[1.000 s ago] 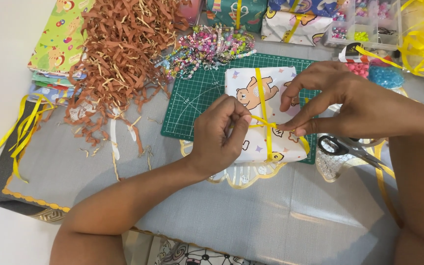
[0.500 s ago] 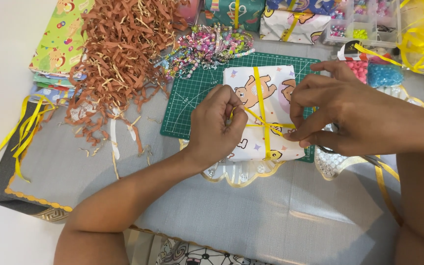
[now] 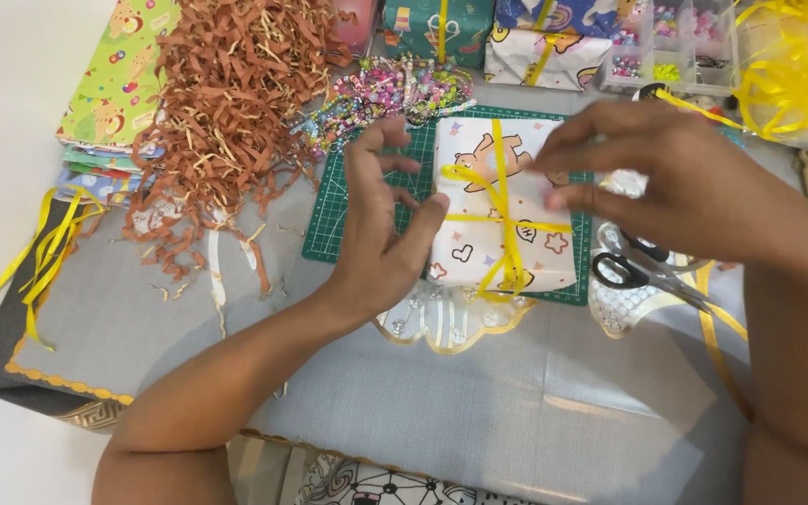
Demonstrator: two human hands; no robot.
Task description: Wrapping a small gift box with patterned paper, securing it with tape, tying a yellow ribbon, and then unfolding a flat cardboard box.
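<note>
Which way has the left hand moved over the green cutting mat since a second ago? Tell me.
Yes. The left hand has opened and drawn leftward off the yellow-ribboned wrapped gift box, now sitting over the left edge of the green cutting mat.

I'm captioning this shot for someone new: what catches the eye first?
A wrapped box tied with yellow ribbon sits mid-table on a green cutting mat, between the left hand and right hand. A big heap of brown paper shreds fills the upper left.

White bear-print wrapped parcel (image 3: 502, 220), flat on the green cutting mat (image 3: 348, 201), right portion; yellow ribbon (image 3: 502, 215) crossed over top.
</note>
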